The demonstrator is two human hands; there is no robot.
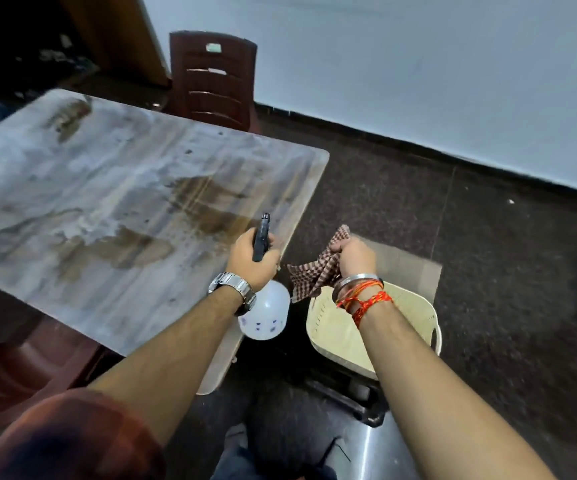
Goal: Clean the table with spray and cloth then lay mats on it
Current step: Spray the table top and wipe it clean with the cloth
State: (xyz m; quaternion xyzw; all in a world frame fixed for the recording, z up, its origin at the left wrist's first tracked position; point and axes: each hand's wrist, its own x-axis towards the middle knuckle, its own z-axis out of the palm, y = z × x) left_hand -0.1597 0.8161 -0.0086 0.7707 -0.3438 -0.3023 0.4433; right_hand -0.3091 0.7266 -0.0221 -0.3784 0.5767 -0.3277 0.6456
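Observation:
The table (100, 202) fills the left half of the view, its worn top streaked grey and brown. My left hand (250, 259) grips a spray bottle (266, 315) by its black nozzle head, over the table's right edge; the white bottle body hangs below my wrist. My right hand (352, 256) holds a checked brown and white cloth (309, 275), bunched in the fist and hanging down just right of the table. No mats are clearly visible.
A cream plastic basket (335, 337) sits under my right forearm on a dark stand. A flat grey sheet (408, 268) lies behind it. A dark red chair (212, 81) stands at the table's far side, near the pale wall. Dark speckled floor lies to the right.

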